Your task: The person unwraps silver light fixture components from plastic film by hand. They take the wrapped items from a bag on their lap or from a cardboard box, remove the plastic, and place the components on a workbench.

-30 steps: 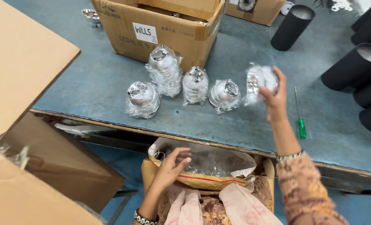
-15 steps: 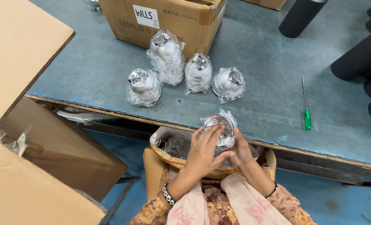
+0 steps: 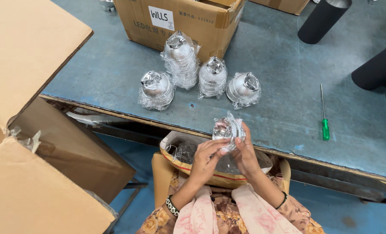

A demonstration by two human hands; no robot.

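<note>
I see both hands, left hand [image 3: 208,156] and right hand [image 3: 245,151], gripping a plastic-wrapped reflector [image 3: 227,129] below the table edge [image 3: 158,123]; unwrapping looks underway, needing a peeling pinch.

- Four wrapped reflectors stand in a row on the table [image 3: 115,73], near its front edge: one [image 3: 156,89] leftmost, a taller stack [image 3: 180,58] behind and right of it, a third [image 3: 213,77] and a fourth [image 3: 244,89] further right.
- A carton [image 3: 180,21] sits behind the row, touching the stack.
- A screwdriver [image 3: 324,113] lies right of the row, well apart (handle toward the front edge).
- Tubes [image 3: 323,19] stand at the back right corner.
- Both hands, left [image 3: 206,158] and right [image 3: 245,154], hold a fifth reflector [image 3: 227,129] over the front edge, above a bag [image 3: 219,162] on the lap.
- Large boxes [image 3: 24,130] stand left of the table.
</note>
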